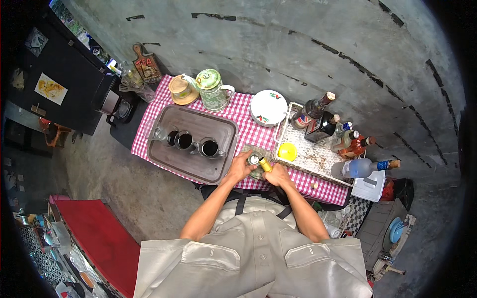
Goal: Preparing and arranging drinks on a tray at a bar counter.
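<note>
My left hand (239, 166) holds a small clear glass (254, 159) above a folded checked cloth (264, 151) at the table's near side. My right hand (277, 175) grips a bottle by its yellow foil-wrapped neck (265, 164). The neck tilts toward the glass, its mouth beside the rim. The rest of the bottle is hidden, and I cannot tell whether liquid is flowing. To the left, a brown tray (193, 169) bears glass mugs of dark liquid, the nearest mug (208, 148) close to its right side. A clear glass (152, 130) is at the tray's left edge.
A white wicker tray (294, 136) holds several bottles (346, 168) and a yellow bowl (287, 151). White plates (269, 108), a green enamel pot (215, 91) and a wood-lidded jar (180, 89) stand at the back. A cork (314, 185) lies on the checked tablecloth (331, 192).
</note>
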Tool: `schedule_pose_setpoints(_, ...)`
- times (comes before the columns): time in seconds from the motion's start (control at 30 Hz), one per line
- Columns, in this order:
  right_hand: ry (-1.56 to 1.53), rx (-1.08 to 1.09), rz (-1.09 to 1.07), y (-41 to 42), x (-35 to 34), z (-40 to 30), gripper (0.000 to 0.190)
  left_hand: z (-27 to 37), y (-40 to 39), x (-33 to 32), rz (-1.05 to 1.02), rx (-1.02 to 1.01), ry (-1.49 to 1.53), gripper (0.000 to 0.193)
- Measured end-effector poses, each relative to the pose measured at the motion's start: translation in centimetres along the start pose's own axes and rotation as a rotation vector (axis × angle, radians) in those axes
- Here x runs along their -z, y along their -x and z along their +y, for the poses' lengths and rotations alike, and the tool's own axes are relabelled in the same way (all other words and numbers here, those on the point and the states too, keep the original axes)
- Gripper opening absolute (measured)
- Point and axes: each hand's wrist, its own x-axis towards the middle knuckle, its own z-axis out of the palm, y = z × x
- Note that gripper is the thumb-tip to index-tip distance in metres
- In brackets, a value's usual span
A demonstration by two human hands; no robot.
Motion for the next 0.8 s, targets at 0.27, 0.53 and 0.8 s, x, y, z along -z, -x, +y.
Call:
schedule_pose_setpoints(0.27, 0.038, -0.047, -0.057, -0.7, -0.5, 0.4, 0.056, -0.6, 0.0, -0.1, 0.018, -0.063, 0.057, 0.064)
schedule_pose_setpoints(0.53, 0.093, -0.081, -0.147, -0.4, 0.3, -0.6, 0.056, -0.5, 0.3, -0.2, -0.024, 0.052, 0.070, 0.068)
schedule_pose_setpoints(0.8, 0.195, -0.068, -0.192, -0.2, 1.6, -1.4, 0.056, -0.1, 0.3, 0.1, -0.041, 0.104, 0.106, 0.065)
